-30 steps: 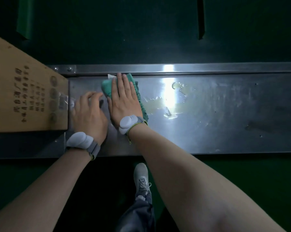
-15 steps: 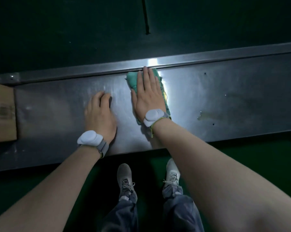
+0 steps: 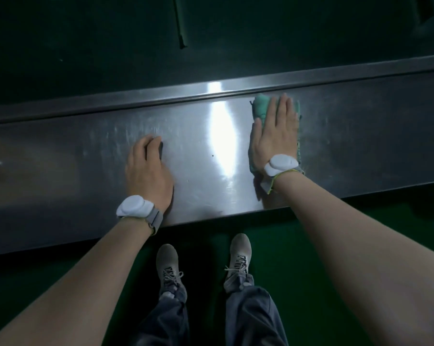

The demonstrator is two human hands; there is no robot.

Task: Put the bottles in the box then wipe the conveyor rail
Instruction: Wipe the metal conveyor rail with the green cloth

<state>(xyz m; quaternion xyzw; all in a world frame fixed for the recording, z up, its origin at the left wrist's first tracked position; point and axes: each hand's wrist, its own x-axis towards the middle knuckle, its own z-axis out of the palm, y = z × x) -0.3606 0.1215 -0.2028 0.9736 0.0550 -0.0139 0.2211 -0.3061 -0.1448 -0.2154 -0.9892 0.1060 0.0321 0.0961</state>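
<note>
- Gone since 0.5 s ago: cardboard box, which sat at far left edge then; no box or bottles in view now.
- Right hand [image 3: 273, 136] w/ green cloth [image 3: 260, 106] has slid rightward along conveyor rail [image 3: 86, 156]; gap betw. the 2 hands much wider than before.
- Glare streak, earlier at the right fingertips, now sits betw. the hands, left of the right thumb.
- Left hand [image 3: 147, 171] same pose as before: resting on the steel, fingers [image 3: 148, 146] curled under & pressed together, holding nothing.
- Right fingers [image 3: 282, 108] flat, straight, close together, palm pressing cloth onto the rail; not pinching it.
- Cloth pokes out beyond right fingertips, touching the raised back lip [image 3: 136, 98] of the rail; thin edge also shows along the little-finger side & a corner below the wrist.
- Small dark speck on the steel betw. the hands, nearer left fingers' side of the glare.
- Counts: 2 hands, 2 bare forearms, 2 white wrist bands [image 3: 133, 207] (1 per wrist), 1 cloth, 1 rail, 2 grey laced shoes [image 3: 167, 260] on green floor [image 3: 311, 236] below the rail's near edge.
- Beyond the fingertips, past the lip: dark surface, detail too dim to tell.
</note>
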